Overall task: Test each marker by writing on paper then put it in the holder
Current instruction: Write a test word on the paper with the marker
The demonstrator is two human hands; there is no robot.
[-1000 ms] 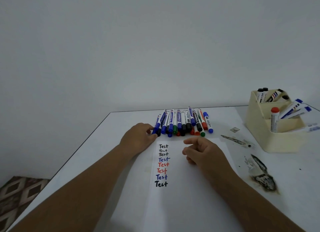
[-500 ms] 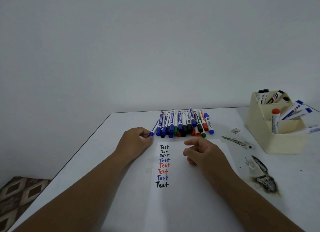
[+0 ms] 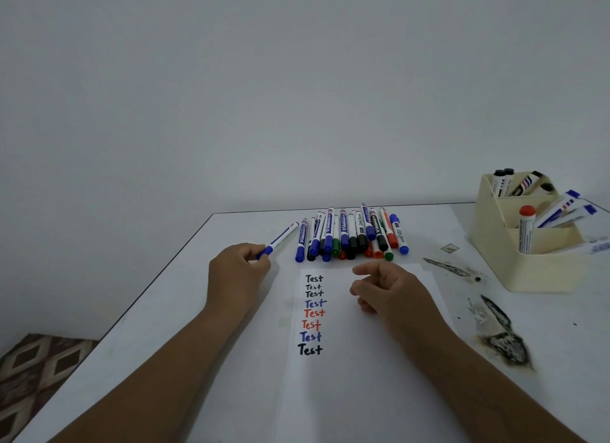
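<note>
The left hand sits left of centre in the frame, fingers curled around the capped end of a blue marker, which slants up and to the right with its white barrel pointing toward the far edge of the bench. The marker is held clear of the pile of markers, just to that pile's left. The pile lies in a tight row at the middle of the frame, blue, black, green and red caps facing the near side.

The right hand hovers over the upper part of the sheet of paper, fingers loosely bent and holding nothing, forefinger and thumb reaching toward the left. On the paper, down its left side, runs a column of the word "Test" written eight times in black, blue and red ink.

At the right edge of the frame stands the cream holder, its compartments already carrying several markers: black-capped ones at the back, a red-capped one upright in front, blue ones leaning out to the right. Dark scorched-looking stains mark the bench between the paper and the holder.
</note>
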